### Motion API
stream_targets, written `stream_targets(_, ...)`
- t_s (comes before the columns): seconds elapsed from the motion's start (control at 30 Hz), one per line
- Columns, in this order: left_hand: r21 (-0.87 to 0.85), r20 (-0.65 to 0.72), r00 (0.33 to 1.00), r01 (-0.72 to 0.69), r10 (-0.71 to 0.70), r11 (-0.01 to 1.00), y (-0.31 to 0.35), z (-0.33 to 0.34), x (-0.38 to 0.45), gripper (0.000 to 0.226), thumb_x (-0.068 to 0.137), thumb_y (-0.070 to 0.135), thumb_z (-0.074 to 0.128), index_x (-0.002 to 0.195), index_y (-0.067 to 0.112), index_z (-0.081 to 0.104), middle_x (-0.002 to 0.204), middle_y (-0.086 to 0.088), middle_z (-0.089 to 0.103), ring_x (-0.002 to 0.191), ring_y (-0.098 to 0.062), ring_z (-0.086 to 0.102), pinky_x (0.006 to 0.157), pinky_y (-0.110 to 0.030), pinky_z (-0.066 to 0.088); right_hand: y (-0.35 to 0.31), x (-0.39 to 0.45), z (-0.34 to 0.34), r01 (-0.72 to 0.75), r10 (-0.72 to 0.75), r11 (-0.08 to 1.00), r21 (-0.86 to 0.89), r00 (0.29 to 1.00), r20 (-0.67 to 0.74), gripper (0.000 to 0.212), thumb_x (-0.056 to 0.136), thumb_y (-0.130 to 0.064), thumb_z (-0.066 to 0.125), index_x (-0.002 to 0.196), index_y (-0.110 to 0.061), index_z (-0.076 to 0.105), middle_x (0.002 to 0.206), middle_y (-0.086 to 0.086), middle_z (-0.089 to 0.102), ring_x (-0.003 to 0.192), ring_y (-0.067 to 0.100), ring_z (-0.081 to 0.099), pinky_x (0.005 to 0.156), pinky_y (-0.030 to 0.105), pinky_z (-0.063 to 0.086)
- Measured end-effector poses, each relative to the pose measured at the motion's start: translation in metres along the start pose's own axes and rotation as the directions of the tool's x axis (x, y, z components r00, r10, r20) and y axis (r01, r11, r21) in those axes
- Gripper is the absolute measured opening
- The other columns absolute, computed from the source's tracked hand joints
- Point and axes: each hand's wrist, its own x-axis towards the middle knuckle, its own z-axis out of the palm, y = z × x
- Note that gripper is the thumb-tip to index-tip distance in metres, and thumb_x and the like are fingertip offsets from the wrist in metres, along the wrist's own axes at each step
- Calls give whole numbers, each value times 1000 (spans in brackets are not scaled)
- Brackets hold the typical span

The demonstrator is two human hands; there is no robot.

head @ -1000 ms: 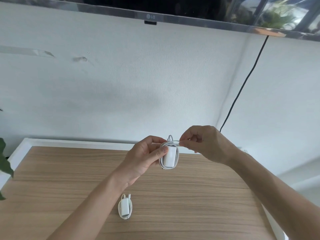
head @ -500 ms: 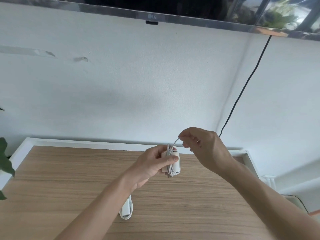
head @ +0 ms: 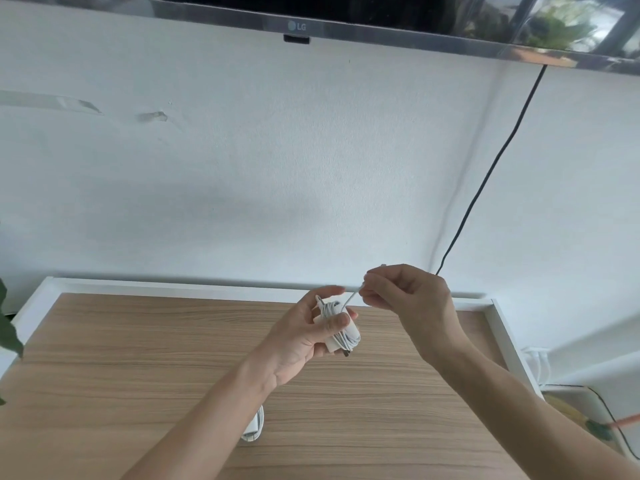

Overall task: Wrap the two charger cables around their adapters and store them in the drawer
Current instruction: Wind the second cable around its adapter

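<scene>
Two chargers are showing, and one of them is mostly hiding: the second charger (head: 254, 427) is lying on the wooden tabletop (head: 138, 358) just beneath the left forearm, which is covering all but its white rounded lower edge. The drawer named in the task is not appearing anywhere in view.

The left hand (head: 304, 336) is curling around the first adapter (head: 337, 329), thumb pressing across its front and fingers reaching behind, so much of the small white block is lying under skin. Thin white cable (head: 349, 337) is sitting in several tight loops around the block, bunching at its lower right side. The whole bundle is hanging in the air above the far middle of the table, not touching the wood.

The right hand (head: 405, 292) is pinching the cable's loose end between thumb and fingertips, just right of and slightly above the bundle; a short straight stretch of cable is running down from the pinch to the wraps. The plug tip is too small to make out clearly.

The tabletop is showing pale brown grain with a white raised rim (head: 207, 287). Behind it a white wall is carrying a black cord (head: 491, 168), and a television's (head: 298, 27) lower edge is getting cut off at the top.
</scene>
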Motion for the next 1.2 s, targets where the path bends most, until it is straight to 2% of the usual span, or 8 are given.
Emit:
stream_targets(0.13, 32, -47, 999, -27, 28, 999, 1, -4, 2, 51, 73, 24, 83, 120, 16, 66, 113, -8, 75, 101, -29, 72, 78, -44, 60, 0, 1, -7, -68, 69, 986, 151, 998, -1, 9, 91, 0, 73, 98, 6, 72, 81, 17, 74, 82, 28, 77, 81, 35, 65)
stream_targets(0.27, 58, -106, 994, -28, 34, 998, 3, -8, 5, 55, 69, 30, 85, 118, 16, 65, 114, -11, 74, 101, -30, 71, 84, -47, 60, 2, -5, -13, -194, 175, 954, 228, 980, 100, 11, 94, 4, 68, 105, 3, 63, 83, 17, 69, 76, 32, 76, 71, 34, 64)
stream_targets(0.43, 152, -121, 990, -56, 75, 987, 9, -8, 6, 54, 80, 37, 81, 121, 10, 57, 122, -28, 68, 96, -30, 71, 78, -38, 59, 7, -15, -15, -264, 246, 963, 61, 945, 213, 25, 94, 1, 69, 117, 3, 59, 87, 20, 74, 71, 30, 74, 67, 32, 62)
stream_targets(0.6, 235, -85, 991, -83, 106, 968, 11, -4, 7, 36, 97, 26, 69, 123, 9, 52, 115, -26, 70, 94, -26, 70, 80, -40, 59, 10, -18, -10, -259, 257, 965, -27, 928, 269, 15, 93, 0, 71, 107, 5, 72, 89, 22, 76, 71, 24, 72, 65, 28, 60)
stream_targets(0.73, 265, -84, 988, -102, 128, 959, 11, -5, 8, 28, 101, 22, 64, 122, 9, 51, 105, -20, 70, 92, -24, 70, 76, -37, 58, 8, -18, -6, -241, 267, 962, -127, 927, 265, 9, 92, 3, 70, 99, 3, 77, 81, 18, 76, 66, 22, 71, 62, 28, 60)
stream_targets(0.87, 286, -85, 987, -110, 140, 952, 14, -2, 6, 30, 101, 24, 64, 123, 8, 52, 101, -13, 66, 94, -25, 71, 86, -49, 62, 9, -15, -3, -201, 262, 947, -253, 935, 238, 10, 92, 1, 69, 95, 0, 79, 77, 14, 77, 64, 21, 70, 61, 28, 58)
stream_targets(1.03, 361, -87, 983, -120, 162, 925, 15, -3, 4, 38, 95, 42, 68, 120, 15, 54, 100, -10, 69, 98, -31, 72, 96, -62, 55, 8, -10, 1, -147, 238, 920, -363, 946, 219, 12, 90, -1, 68, 87, -3, 80, 75, 15, 77, 59, 17, 69, 61, 29, 59)
stream_targets(1.2, 447, -75, 983, -114, 165, 887, 17, -4, 4, 50, 84, 62, 66, 115, 23, 57, 100, -4, 73, 94, -23, 71, 98, -60, 55, 5, -6, 1, -194, 290, 924, -329, 916, 275, 6, 89, 3, 69, 89, 2, 75, 74, 16, 75, 60, 20, 68, 58, 28, 57)
